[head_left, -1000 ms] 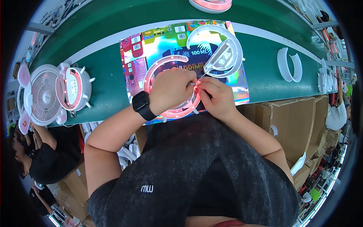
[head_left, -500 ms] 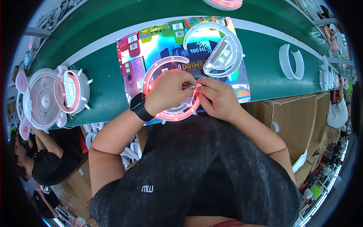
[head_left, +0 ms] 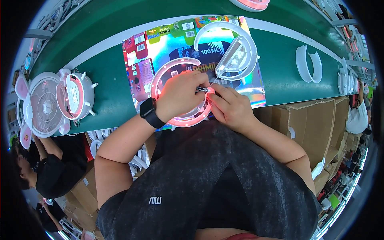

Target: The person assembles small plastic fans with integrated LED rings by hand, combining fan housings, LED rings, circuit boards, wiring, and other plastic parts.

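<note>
A C-shaped white ring (head_left: 159,75), glowing pinkish red, lies on a shiny printed sheet (head_left: 134,82) in front of me. My left hand (head_left: 181,96), with a dark watch on its wrist, reaches over the ring. Its fingers are pinched near a small metallic piece (head_left: 203,90) that they mostly cover. My right hand (head_left: 233,109) meets it at the ring's right side, thumb and fingers pressed together on something too small to make out. A thin wire runs from the fingertips toward a second white curved housing (head_left: 250,60) with a clear D-shaped part, lying beyond my right hand.
At left on the green table (head_left: 108,92) stand a white round fan (head_left: 47,106) and a pink-lit housing (head_left: 82,96). A white curved band (head_left: 308,68) stands at right. An open cardboard box (head_left: 310,126) is beside my right arm. Another person (head_left: 56,164) works at far left.
Both hands stay pinched at the same spot on the ring. The right fingers have shifted slightly. The view has moved a little.
</note>
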Motion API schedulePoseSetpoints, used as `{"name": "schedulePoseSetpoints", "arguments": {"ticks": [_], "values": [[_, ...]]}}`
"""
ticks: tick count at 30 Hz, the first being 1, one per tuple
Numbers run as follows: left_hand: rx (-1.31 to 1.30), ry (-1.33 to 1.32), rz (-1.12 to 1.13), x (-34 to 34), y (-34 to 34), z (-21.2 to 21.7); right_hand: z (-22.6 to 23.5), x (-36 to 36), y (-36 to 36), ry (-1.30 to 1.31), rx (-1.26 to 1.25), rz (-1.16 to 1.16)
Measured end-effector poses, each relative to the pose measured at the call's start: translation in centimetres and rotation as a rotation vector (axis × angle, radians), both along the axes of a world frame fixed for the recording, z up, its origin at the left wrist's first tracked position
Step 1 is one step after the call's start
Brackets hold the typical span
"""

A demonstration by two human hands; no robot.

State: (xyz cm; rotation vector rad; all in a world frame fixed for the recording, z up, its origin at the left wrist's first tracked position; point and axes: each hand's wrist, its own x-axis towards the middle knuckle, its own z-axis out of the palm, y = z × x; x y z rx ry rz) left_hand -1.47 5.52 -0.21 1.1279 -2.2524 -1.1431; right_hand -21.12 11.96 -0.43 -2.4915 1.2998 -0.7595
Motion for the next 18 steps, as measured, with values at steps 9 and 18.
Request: {"name": "schedulePoseSetpoints", "arguments": {"ticks": [9, 18], "values": [[0.018, -0.027, -0.008, -0.3, -0.1, 0.3, 1.1, 0.0, -0.5, 0.190, 0.030, 0.041], [-0.131, -0.190, 0.094, -1.3, -0.6, 0.8, 4.5, -17.9, -4.5, 0.213, -0.382, -0.606]]}}
